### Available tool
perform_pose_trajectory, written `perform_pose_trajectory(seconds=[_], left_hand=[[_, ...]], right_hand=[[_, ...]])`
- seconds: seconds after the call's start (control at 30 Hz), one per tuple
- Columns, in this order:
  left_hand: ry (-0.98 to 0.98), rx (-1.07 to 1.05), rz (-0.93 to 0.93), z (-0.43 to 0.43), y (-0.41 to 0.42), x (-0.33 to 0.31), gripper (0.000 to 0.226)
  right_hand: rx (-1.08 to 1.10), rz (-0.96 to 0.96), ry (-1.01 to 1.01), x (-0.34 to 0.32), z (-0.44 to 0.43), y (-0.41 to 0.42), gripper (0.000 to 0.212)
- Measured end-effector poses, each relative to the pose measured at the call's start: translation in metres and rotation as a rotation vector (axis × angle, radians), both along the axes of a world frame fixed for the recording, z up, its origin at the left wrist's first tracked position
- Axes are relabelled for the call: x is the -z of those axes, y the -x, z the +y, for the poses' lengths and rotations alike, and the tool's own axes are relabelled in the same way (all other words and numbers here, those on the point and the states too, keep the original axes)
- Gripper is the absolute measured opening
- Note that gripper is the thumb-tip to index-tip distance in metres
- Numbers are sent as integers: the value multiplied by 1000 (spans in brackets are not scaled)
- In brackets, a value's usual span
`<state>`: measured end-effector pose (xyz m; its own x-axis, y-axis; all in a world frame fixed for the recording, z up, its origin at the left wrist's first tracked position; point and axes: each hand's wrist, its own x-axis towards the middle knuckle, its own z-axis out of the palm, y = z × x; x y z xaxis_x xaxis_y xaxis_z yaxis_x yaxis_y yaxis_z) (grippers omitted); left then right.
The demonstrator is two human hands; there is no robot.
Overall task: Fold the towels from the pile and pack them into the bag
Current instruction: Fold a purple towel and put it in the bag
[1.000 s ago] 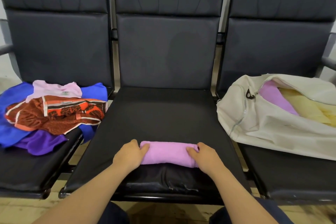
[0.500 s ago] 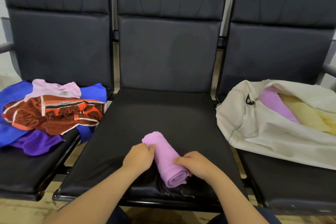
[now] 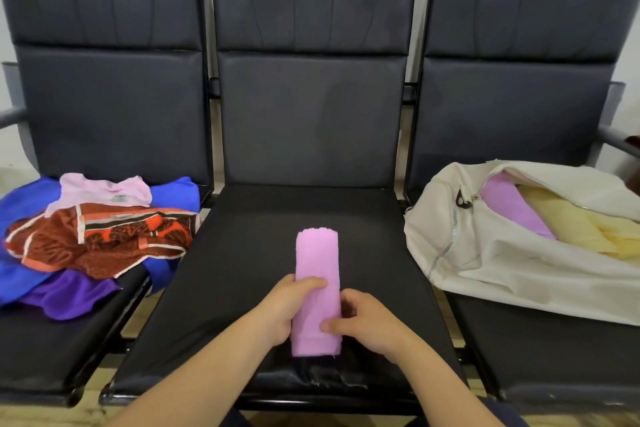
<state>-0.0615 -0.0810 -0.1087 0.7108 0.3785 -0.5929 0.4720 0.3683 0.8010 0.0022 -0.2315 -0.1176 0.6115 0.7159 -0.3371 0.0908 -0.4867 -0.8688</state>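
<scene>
Lying lengthwise on the middle seat, the rolled pink towel has one end toward the backrest and the other close to the seat's front edge. The left hand grips the roll from its left side, fingers curled over the top at about mid-length. The right hand holds it from the right, nearer the front end, with the thumb laid across the top and the fingers curled against the side. Just below the towel's near end, the seat cover is creased and torn along the front edge.

On the left seat, the pile lies unfolded: a blue cloth underneath, a pale pink piece at the back, a red-orange patterned piece on top and a purple one at the front. The blue cloth overhangs the seat edge toward the middle seat.

On the right seat, the cream bag lies on its side with its zip open. A lilac towel and a yellow towel show inside, side by side.
</scene>
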Motion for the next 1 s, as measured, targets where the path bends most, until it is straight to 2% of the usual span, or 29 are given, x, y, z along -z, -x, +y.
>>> perform_pose_trajectory(seconds=[0.1,0.23,0.3,0.43,0.57,0.7,0.77,0.83,0.93,1.0], left_hand=[[-20,-33,-82,-13,-6,-15,38],[-10,58,-136,-37,-14,-44,37],[-37,135,-159,-54,-21,-57,38],[-226,229,-225,-90,-48,-82,41],[-416,355,-287,-122,-86,-115,42],[-548,538,-376,-156,-133,-155,28],[-786,619,-440,-170,-160,-165,29],[-1146,656,-476,-178,-187,-166,30],[-1725,793,-509,-193,-226,-156,31],[-1948,940,-460,-206,-251,-146,33]], right_hand=[[179,184,-109,-9,-4,-1,39],[478,659,-360,-32,-15,-9,49],[587,731,-454,-49,-26,-16,49],[624,518,-520,-77,-51,-39,45],[575,238,-552,-110,-89,-71,32],[636,205,-648,-138,-139,-119,36],[690,215,-653,-149,-167,-143,40],[764,189,-588,-156,-201,-166,43],[809,115,-378,-157,-257,-199,49],[738,118,-183,-153,-288,-216,61]])
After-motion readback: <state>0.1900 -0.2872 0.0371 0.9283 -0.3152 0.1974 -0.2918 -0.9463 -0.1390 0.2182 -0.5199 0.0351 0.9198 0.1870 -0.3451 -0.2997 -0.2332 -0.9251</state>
